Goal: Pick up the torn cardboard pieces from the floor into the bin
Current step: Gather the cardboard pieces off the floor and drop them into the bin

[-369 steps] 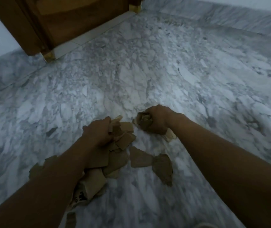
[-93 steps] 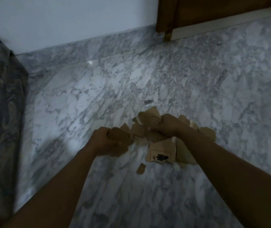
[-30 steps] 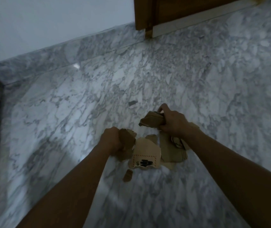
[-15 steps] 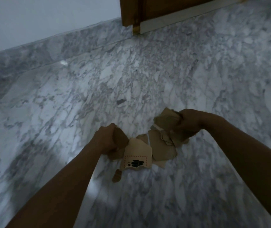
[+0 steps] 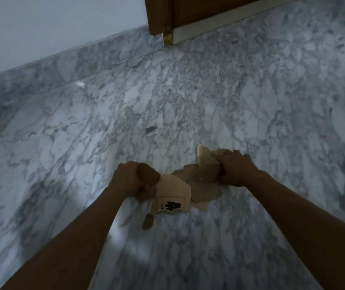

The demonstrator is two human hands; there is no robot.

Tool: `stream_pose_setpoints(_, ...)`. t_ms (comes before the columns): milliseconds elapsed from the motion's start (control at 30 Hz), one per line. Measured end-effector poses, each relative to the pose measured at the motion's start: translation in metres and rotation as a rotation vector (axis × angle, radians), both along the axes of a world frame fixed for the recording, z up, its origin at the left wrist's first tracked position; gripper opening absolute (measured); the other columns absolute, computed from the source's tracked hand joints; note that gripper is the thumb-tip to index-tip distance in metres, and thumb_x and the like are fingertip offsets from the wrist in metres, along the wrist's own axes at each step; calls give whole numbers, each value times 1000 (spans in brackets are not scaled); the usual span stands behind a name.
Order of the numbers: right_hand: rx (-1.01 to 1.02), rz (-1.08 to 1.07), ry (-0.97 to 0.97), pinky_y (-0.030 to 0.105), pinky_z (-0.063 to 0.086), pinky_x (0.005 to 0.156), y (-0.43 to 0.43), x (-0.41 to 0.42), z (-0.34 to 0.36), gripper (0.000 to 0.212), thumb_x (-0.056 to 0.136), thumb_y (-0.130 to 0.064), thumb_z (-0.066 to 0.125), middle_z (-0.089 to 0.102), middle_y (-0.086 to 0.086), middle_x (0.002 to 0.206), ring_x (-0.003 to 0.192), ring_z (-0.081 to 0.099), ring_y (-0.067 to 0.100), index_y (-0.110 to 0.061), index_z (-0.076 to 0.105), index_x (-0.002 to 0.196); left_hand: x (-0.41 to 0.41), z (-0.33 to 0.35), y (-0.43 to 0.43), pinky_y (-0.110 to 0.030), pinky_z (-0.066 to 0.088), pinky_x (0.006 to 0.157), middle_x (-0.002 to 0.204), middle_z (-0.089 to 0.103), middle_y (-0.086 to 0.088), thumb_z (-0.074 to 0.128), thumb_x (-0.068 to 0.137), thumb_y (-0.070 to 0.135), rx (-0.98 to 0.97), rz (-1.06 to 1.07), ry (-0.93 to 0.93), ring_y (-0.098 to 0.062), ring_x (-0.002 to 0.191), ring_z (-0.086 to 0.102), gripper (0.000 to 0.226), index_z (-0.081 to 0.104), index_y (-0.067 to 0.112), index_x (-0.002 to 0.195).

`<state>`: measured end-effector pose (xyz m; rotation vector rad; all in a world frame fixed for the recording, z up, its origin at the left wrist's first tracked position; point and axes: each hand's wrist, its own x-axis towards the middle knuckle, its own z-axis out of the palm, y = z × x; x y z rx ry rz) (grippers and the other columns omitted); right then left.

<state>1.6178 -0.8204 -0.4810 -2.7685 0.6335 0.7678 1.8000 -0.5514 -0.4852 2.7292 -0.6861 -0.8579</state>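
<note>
each grip is clamped on cardboard: left hand (image 5: 128,177) on a scrap (image 5: 147,173), right hand (image 5: 235,170) on a wad (image 5: 208,166). loose cardboard pieces (image 5: 202,190) lie between them on the floor (image 5: 167,101); the person would do well to sweep them together first.

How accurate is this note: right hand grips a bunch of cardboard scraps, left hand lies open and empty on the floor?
Wrong about the left hand: the head view shows it gripping a brown cardboard scrap. The right hand does grip a bunch of scraps.
</note>
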Motion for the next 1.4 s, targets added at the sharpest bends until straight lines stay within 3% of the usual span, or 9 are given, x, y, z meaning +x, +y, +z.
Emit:
stream_pose_setpoints(133,171,-97,-107,45,42,101,-3,-12,10,74,80,-46,72,49,8,142,125,50,32,-26,42,145,1,26,6,-12,41,59,88,64,6,91,63,35,-156,57,49,-3,75,56,50,67,18,103)
stream_pose_setpoints(233,336,-231,-121,38,59,78,-17,-23,31,52,76,-38,77,74,1,97,82,70,19,-21,61,123,-4,56,-10,-13,40,52,80,62,7,92,57,46,-112,-2,129,-3,70,58,49,64,18,86)
stream_pose_setpoints(333,289,-275,-86,37,62,60,-25,-34,41,33,70,-39,72,71,-2,66,55,70,17,-19,63,94,-30,63,-32,-22,44,63,95,58,3,92,56,46,20,-185,182,-12,85,56,63,61,14,101)
stream_pose_setpoints(567,157,-321,-193,36,50,76,9,-74,-17,28,83,-38,64,62,6,99,94,63,28,-22,52,103,-69,36,-57,-16,45,61,93,61,7,93,56,44,-88,-123,301,-4,79,57,61,63,20,103)
stream_pose_setpoints(833,217,-413,-166,32,50,66,-33,-77,-1,35,84,-41,67,69,6,96,78,65,24,-18,58,109,-101,49,-90,-34,48,94,127,55,4,88,52,58,54,-486,183,-19,113,54,89,54,26,128)
stream_pose_setpoints(933,32,-324,-247,32,43,65,-38,-92,-2,45,88,-41,65,60,5,102,85,60,26,-23,44,124,-139,40,-109,-39,44,99,129,58,-3,77,69,56,73,-673,5,-27,121,54,61,65,23,119)
stream_pose_setpoints(1033,-7,-278,-286,32,41,65,-27,-105,-14,33,93,-38,56,56,3,105,95,60,28,-28,46,123,-156,12,-115,-47,38,107,131,56,-12,70,82,36,120,-651,31,-31,130,45,45,63,13,121)
stream_pose_setpoints(1267,167,-526,-421,32,46,71,-39,-86,-4,43,81,-41,74,68,11,101,94,65,32,-12,61,109,-142,7,-97,-34,43,100,134,57,-2,79,69,41,-79,-516,86,-24,122,54,73,52,24,135)
stream_pose_setpoints(1400,253,-518,-395,28,49,62,-55,-35,19,47,75,-48,81,70,9,85,71,65,20,-7,68,95,-113,36,-75,-28,42,99,135,51,5,84,63,51,-233,-351,87,-17,123,51,93,40,28,142)
